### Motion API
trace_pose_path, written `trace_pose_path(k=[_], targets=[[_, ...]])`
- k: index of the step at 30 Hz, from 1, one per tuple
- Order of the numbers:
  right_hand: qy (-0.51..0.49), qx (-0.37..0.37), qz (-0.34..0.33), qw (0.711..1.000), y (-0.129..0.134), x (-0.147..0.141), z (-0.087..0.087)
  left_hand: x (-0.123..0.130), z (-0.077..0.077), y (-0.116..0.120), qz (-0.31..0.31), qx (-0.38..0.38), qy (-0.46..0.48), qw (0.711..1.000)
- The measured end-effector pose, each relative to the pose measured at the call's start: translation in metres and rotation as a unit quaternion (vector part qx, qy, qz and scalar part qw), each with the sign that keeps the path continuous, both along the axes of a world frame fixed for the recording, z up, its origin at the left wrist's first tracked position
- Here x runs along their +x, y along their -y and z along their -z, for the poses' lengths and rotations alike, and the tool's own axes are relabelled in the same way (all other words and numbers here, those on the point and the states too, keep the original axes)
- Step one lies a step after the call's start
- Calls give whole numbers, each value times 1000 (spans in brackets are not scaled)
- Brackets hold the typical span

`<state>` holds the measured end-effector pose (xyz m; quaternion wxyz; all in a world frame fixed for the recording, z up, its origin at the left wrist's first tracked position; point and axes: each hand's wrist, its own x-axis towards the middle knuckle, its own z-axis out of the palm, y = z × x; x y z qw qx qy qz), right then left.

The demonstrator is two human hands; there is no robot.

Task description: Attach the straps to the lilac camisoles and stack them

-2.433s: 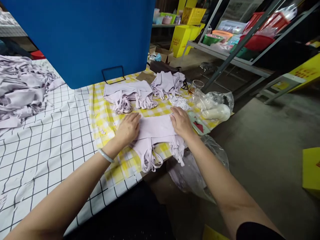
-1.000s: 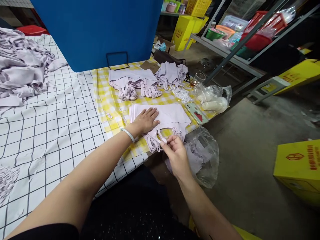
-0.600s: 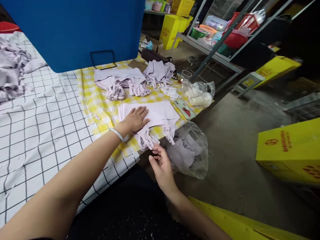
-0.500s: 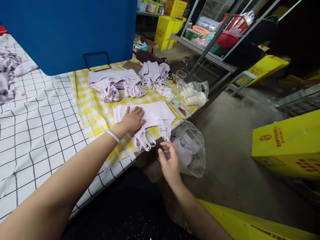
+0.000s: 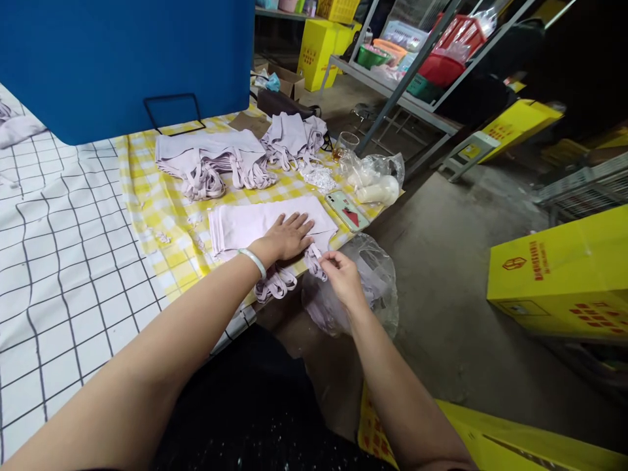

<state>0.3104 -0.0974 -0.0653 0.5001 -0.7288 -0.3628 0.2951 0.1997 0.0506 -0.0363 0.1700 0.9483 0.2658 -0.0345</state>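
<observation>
A stack of pale lilac strappy tops lies near the table's corner, its straps bunched toward the front edge. My left hand rests flat on the stack, fingers spread. At the edge, my right hand pinches a strap of these tops between thumb and fingers. Behind them sits another folded pile of tops. A smaller lilac pile is to its right. Below my right hand, a clear plastic bag holds lilac scraps.
A phone lies right of the stack. Beyond it are white trimmings, a glass and a plastic bag with white rolls. A large blue board stands at the back left. Yellow boxes stand at the right.
My left hand has slid right across the stack toward the straps. My right hand has risen from beside the bag and closed on a strap. The view has shifted slightly.
</observation>
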Motion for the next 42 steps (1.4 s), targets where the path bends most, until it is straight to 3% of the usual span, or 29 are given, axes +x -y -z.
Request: trace_pose_path(k=[4,9,14,19,23,30,33,35,38,42], targets=[[-131,-16,-21,991,7,11,-27,0,-1,1,-2,-4,-12,1000],[-97,-68,-84,989,44,22,-47,0,-5,1,4,-1,-34,999],[-73,-62,-74,993,66,23,-41,-1,-5,1,7,7,-28,1000],[-11,-34,-17,999,54,32,-42,0,-2,0,10,17,-31,999],[1,-48,-19,999,47,41,-42,1,0,-1,7,16,-30,999],[-44,-35,-61,997,48,33,-15,2,2,-1,7,10,-16,1000],[-66,-23,-34,997,50,24,-3,-1,-4,-1,5,-2,-11,1000],[-19,-2,31,999,50,18,2,-8,-11,-3,2,2,4,1000],[129,57,104,984,49,8,3,-28,-22,-3,-20,16,69,997],[288,133,-7,948,38,-14,-6,-80,-30,17,-89,-3,149,985]])
